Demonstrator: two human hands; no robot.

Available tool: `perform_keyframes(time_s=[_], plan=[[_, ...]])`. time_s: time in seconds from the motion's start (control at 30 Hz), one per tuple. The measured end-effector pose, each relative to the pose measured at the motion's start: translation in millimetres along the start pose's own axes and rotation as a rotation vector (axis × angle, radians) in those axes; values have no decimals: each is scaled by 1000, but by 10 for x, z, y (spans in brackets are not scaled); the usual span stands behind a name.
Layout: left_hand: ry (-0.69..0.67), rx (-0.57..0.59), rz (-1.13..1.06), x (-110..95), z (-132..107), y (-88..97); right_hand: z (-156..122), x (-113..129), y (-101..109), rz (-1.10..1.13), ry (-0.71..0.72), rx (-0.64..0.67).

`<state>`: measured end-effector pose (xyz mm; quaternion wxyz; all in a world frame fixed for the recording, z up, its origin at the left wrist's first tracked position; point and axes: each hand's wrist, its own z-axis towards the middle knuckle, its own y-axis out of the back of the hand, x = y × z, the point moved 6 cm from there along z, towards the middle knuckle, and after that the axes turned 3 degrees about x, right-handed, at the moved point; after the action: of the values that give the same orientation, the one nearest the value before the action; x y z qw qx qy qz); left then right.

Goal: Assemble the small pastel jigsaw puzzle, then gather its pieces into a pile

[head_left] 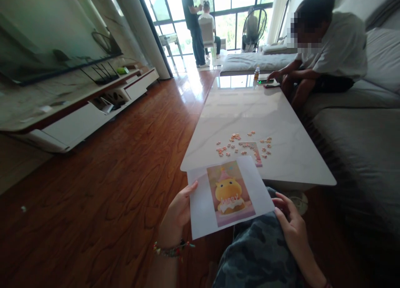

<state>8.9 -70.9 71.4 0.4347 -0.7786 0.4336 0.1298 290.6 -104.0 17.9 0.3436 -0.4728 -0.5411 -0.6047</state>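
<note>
Paper (231, 196) at lower centre, gripped at opposite edges by your left hand (179, 209) and right hand (290, 219), hides some left fingers and table (231, 108); mid-frame puzzle pieces (235, 136) look indistinct.

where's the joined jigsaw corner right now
In the head view, the joined jigsaw corner lies right of centre on the white table, among loose jigsaw pieces, just beyond the printed sheet.

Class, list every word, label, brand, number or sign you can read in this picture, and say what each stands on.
"HAPPY": letters on the pictured cake, printed on the paper sheet; slightly blurred.
Bottle on the table: any label is too small to read.
No other text can be read.
</note>
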Motion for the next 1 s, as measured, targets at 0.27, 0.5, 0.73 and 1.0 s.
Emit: perform_keyframes(time_s=[0.27,0.5,0.73,1.0], plan=[[-17,-213,-15,-156,-83,362,-18,90,30,14,24,-44],[10,-240,-18,-197,-65,450,-23,107,34,30,2,-57],[21,-243,-53,-156,39,553,-20,108,34,10,6,-59],[49,-231,-99,-116,96,582,-6,44,15,-19,4,-45]])
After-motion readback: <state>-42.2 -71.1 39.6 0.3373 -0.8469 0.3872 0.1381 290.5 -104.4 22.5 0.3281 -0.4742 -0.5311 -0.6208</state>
